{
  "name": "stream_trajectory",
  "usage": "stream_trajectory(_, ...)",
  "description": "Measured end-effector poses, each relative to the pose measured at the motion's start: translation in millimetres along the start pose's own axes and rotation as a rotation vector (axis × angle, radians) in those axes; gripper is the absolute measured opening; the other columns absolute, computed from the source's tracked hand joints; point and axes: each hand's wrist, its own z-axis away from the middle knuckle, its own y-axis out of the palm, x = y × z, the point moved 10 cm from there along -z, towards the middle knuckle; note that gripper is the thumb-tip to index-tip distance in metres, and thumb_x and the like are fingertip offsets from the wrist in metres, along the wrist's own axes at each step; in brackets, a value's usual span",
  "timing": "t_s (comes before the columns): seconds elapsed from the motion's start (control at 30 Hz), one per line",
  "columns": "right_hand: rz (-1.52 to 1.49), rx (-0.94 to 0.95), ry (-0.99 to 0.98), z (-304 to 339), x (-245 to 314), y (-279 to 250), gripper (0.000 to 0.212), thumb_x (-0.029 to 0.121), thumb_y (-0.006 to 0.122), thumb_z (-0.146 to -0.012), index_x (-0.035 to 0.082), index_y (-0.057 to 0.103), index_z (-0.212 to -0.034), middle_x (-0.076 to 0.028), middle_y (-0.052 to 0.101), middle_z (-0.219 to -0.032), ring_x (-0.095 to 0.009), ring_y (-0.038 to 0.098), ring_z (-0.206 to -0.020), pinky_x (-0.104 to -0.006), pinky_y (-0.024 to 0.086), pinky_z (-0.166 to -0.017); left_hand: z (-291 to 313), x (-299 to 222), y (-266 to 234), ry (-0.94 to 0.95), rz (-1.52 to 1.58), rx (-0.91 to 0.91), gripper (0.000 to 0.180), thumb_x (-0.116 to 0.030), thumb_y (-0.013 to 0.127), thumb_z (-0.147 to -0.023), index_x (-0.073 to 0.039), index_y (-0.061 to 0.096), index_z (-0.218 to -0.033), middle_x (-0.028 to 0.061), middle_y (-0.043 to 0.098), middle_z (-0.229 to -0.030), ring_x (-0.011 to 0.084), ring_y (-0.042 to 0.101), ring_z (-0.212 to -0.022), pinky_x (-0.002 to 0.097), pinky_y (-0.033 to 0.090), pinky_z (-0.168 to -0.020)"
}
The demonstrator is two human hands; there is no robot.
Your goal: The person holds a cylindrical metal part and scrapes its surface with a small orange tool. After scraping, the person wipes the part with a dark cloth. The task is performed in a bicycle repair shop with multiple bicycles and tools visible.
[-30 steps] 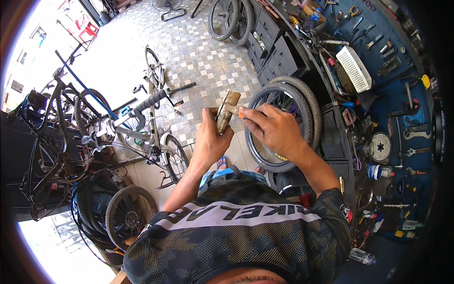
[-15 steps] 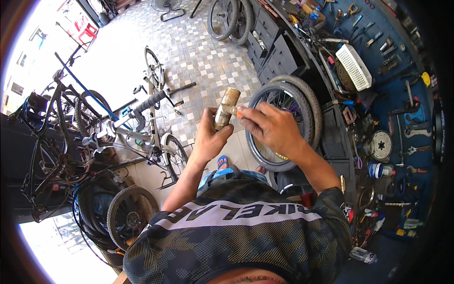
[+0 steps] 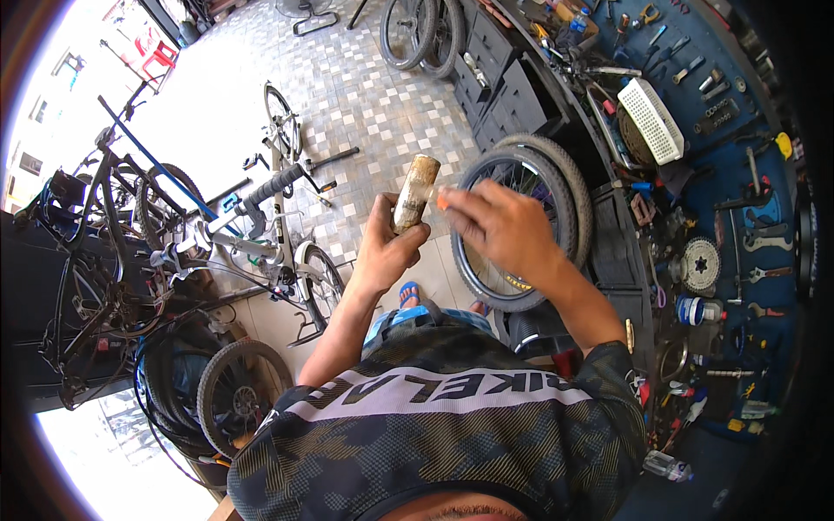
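My left hand is closed around the lower part of a short metal tube. The tube looks worn, brown at its upper end and silvery-white lower down, and it tilts slightly to the right. Just right of the tube, my right hand pinches a small orange tool between thumb and fingers. A pale tip seems to reach from the orange part toward the tube; blur hides its exact shape and whether it touches.
Two wheels with tyres lean against black drawers below my right arm. A workbench with a white basket and many hand tools runs along the right. A white bicycle lies at left, beside a dark bicycle frame.
My right hand with the orange tool has shifted slightly right, away from the tube. The tube has moved up a little in my left hand's hold and shows a whiter side.
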Motion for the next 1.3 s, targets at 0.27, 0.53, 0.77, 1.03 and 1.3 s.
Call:
stream_trajectory(0.27,0.010,0.021,0.027,-1,-4,0,0.033,0.027,0.077,-0.100,0.022,0.074,-0.132,-0.005,0.066,-0.092,-0.027,0.072,-0.080,-0.0402,0.060,-0.067,2,10,4,-0.090,0.187,0.068,0.048,0.000,0.072,-0.091,0.003,0.050,-0.134,0.0054,0.057,-0.090,0.0122,0.051,-0.057,0.0304,0.042,-0.050)
stream_trajectory(0.53,0.010,0.051,0.108,-6,-24,-1,0.033,0.030,0.075,-0.102,0.024,0.073,-0.134,-0.005,0.067,-0.093,-0.028,0.073,-0.078,-0.0413,0.060,-0.066,1,9,7,-0.117,0.259,0.088,0.047,0.000,0.071,-0.092,0.001,0.051,-0.134,0.0035,0.055,-0.088,0.0104,0.047,-0.057,0.0298,0.041,-0.051)
stream_trajectory(0.77,0.017,0.016,0.137,-2,-23,-5,0.031,0.031,0.077,-0.101,0.023,0.074,-0.131,-0.006,0.068,-0.092,-0.028,0.073,-0.078,-0.0416,0.059,-0.065,-1,5,6,-0.080,0.171,0.061,0.044,-0.002,0.070,-0.092,0.001,0.052,-0.132,0.0038,0.056,-0.089,0.0103,0.047,-0.059,0.0297,0.041,-0.051)
stream_trajectory(1.03,-0.009,0.000,0.026,3,-11,-1,0.028,0.036,0.071,-0.105,0.025,0.071,-0.131,-0.006,0.067,-0.092,-0.031,0.074,-0.075,-0.0441,0.061,-0.062,2,5,15,-0.132,0.316,0.119,0.043,0.000,0.067,-0.091,0.000,0.051,-0.131,0.0013,0.052,-0.082,0.0079,0.042,-0.057,0.0278,0.038,-0.049)
stream_trajectory(1.3,-0.044,0.016,0.055,1,-9,1,0.030,0.037,0.072,-0.103,0.027,0.073,-0.131,-0.006,0.066,-0.088,-0.031,0.073,-0.073,-0.0442,0.059,-0.059,-3,4,7,-0.044,0.126,0.034,0.042,0.001,0.069,-0.091,0.001,0.050,-0.128,0.0041,0.054,-0.086,0.0112,0.051,-0.057,0.0291,0.042,-0.050)
